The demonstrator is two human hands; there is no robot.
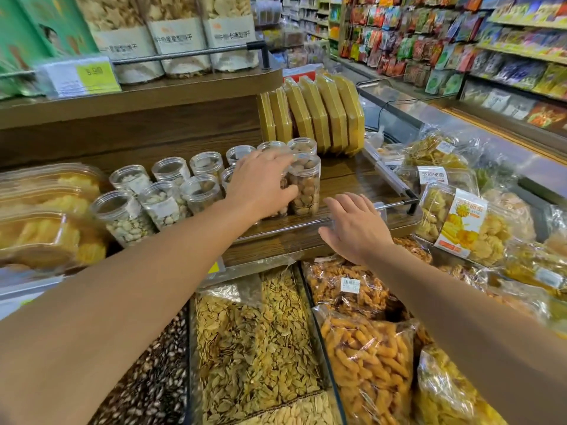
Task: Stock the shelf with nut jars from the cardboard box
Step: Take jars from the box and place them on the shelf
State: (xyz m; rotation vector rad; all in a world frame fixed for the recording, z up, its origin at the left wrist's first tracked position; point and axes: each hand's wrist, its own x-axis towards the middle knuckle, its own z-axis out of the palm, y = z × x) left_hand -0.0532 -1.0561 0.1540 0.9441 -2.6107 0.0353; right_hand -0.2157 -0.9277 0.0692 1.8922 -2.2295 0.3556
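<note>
On the dark wooden shelf [346, 179], the left hand [260, 185] is curling its fingers [288, 190] around a clear plastic jar of brown nuts [303, 187], which is standing upright at the right end of the front row. Beside it, about a dozen more clear lidded jars [165, 199] of pale and brown nuts are already sitting in two rows. Just to the right, the right hand [356, 225] is hovering over the shelf edge with its fingers spread and holding nothing. Bare wood is still showing right of the rows, so stocking looks well advanced but probably unfinished. No cardboard box is appearing in view, so the remaining count cannot be judged.
</note>
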